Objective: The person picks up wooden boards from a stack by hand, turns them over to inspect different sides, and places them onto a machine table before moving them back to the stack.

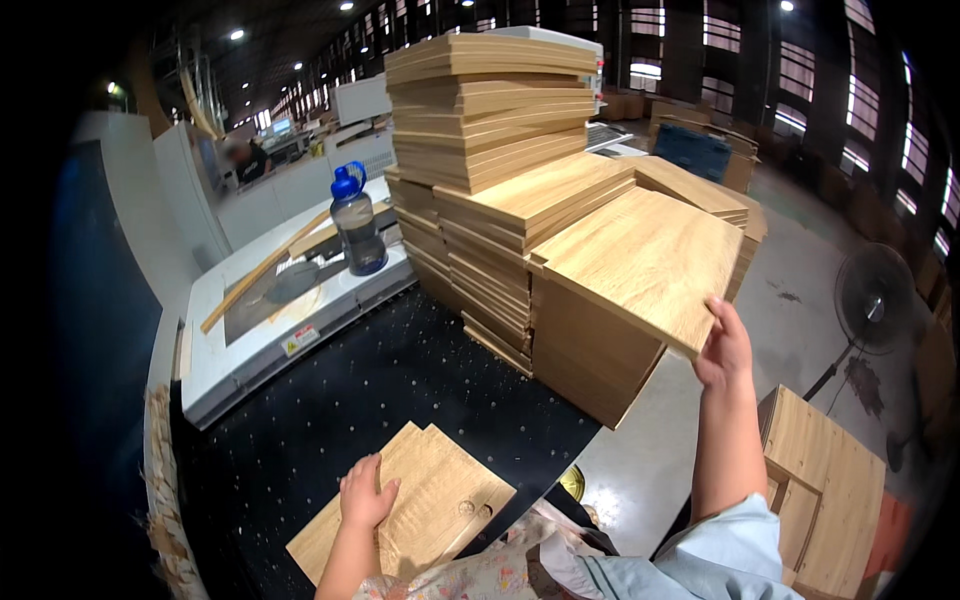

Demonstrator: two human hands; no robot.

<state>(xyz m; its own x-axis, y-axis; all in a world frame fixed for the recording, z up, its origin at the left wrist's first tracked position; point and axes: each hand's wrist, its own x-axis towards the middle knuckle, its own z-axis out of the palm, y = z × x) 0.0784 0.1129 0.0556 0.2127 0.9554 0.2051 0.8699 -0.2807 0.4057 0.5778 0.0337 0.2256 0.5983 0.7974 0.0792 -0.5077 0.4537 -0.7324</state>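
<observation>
My left hand (366, 497) lies with its fingers flat on a light wood-grain panel (440, 480) close in front of me. Two corners show at its far edge, so a second board may lie beneath. Near its right end are two small round holes. At the right, my right hand (724, 352) grips the near right corner of another wood-grain panel (640, 255), thumb on top. That panel is on the near side of the stacked boards (490, 290), tilted slightly; its contact with the pile underneath is partly hidden.
The black dotted tabletop (390, 370) carries a taller stack of boards (490, 120) behind. A blue-lidded bottle (357, 225) and a wooden strip (262, 270) sit on the white machine (300, 340). To the right are a standing fan (872, 300) and more wooden panels (830, 470). Far left, a person (248, 162) is visible.
</observation>
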